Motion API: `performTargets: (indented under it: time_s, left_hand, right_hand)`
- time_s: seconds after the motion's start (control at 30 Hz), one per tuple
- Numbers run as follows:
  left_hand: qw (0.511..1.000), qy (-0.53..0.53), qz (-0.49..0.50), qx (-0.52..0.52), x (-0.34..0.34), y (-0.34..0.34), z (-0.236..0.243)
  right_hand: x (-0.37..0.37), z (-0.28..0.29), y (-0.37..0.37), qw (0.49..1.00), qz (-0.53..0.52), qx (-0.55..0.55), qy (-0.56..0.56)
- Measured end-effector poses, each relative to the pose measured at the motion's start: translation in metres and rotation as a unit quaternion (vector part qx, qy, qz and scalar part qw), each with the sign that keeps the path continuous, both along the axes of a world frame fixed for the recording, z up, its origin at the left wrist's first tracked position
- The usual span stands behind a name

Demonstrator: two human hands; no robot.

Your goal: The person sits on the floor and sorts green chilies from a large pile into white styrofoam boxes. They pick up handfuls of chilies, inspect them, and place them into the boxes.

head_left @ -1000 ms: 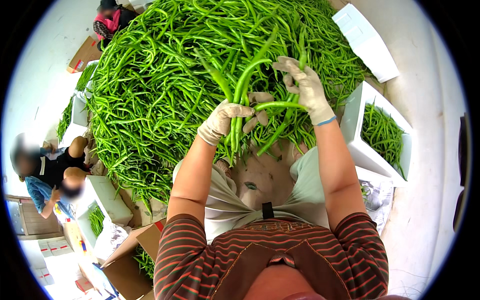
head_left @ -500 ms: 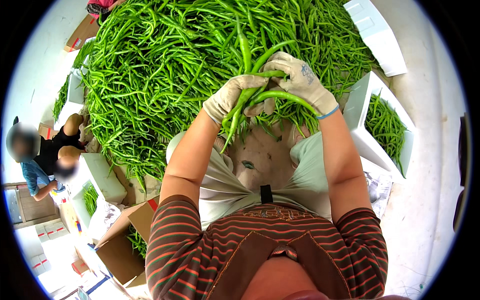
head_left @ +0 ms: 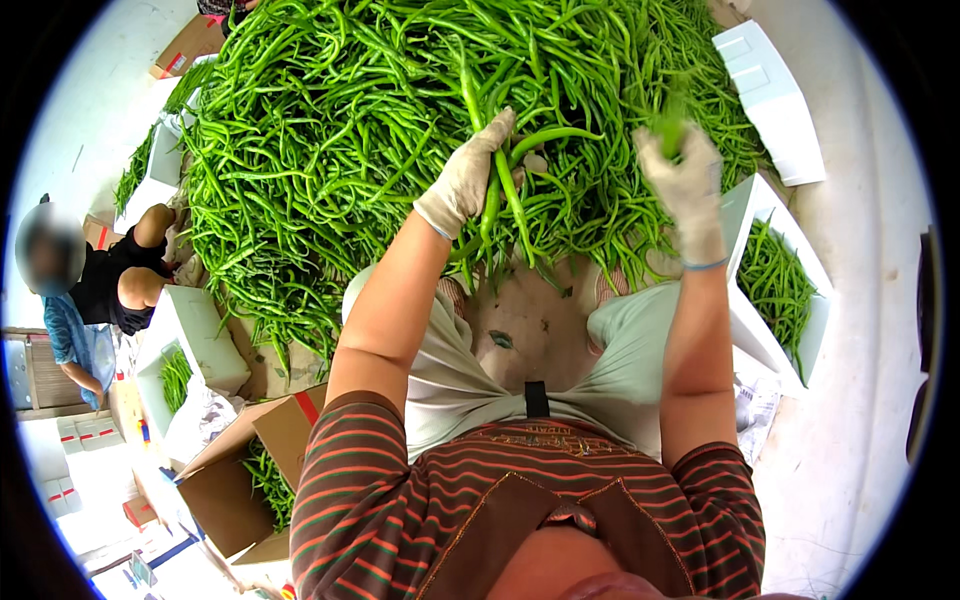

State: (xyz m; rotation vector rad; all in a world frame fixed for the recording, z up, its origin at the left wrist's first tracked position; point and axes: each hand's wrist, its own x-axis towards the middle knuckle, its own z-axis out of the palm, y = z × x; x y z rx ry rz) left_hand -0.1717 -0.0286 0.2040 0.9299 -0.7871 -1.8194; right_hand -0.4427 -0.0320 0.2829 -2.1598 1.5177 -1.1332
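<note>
Both my hands wear pale work gloves. My left hand [head_left: 465,182] is closed around a few long green chili peppers [head_left: 513,203], which stick out past its fingers and thumb. Off to the right, above the pile's near right part, my right hand [head_left: 688,185] has its fingers curled around a green chili pepper [head_left: 669,127]; motion smears that pepper, so its full shape is unclear. A large heap of green chili peppers [head_left: 310,150] spreads in front of me and beneath both hands.
A white foam box [head_left: 738,215] with peppers stands right of my right forearm; another white foam piece [head_left: 768,100] lies beyond it. At left are a foam box [head_left: 212,340], an open cardboard box [head_left: 225,510] with peppers, and a seated person [head_left: 110,280]. My legs frame the near floor.
My hands, together over the peppers before, are now apart. The right one has swung to the right with a pepper; the left keeps its peppers nearly in place.
</note>
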Motion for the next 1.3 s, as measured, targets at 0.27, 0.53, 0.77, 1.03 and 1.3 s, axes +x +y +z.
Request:
performTargets:
  time_s: [0.27, 0.53, 0.77, 1.03, 1.3]
  left_hand:
    - [0.990, 0.131, 0.017, 0.058, -0.024, 0.004, -0.005]
    - [0.998, 0.066, -0.005, 0.024, 0.003, -0.008, 0.007]
    - [0.957, 0.286, 0.021, -0.034, 0.022, -0.028, 0.010]
    - [0.898, 0.364, 0.207, -0.139, 0.026, -0.036, 0.019]
    - [0.877, 0.412, 0.168, -0.184, 0.017, -0.022, 0.027]
  right_hand:
    - [0.071, -0.050, 0.023, 0.939, 0.290, -0.103, 0.152]
    - [0.020, -0.005, -0.012, 0.917, 0.038, -0.021, -0.396]
    - [-0.041, -0.005, -0.030, 0.702, -0.038, 0.134, -0.698]
    - [0.057, -0.019, 0.021, 0.840, 0.138, 0.428, -0.303]
    - [0.074, -0.057, 0.017, 0.750, 0.182, 0.498, -0.394]
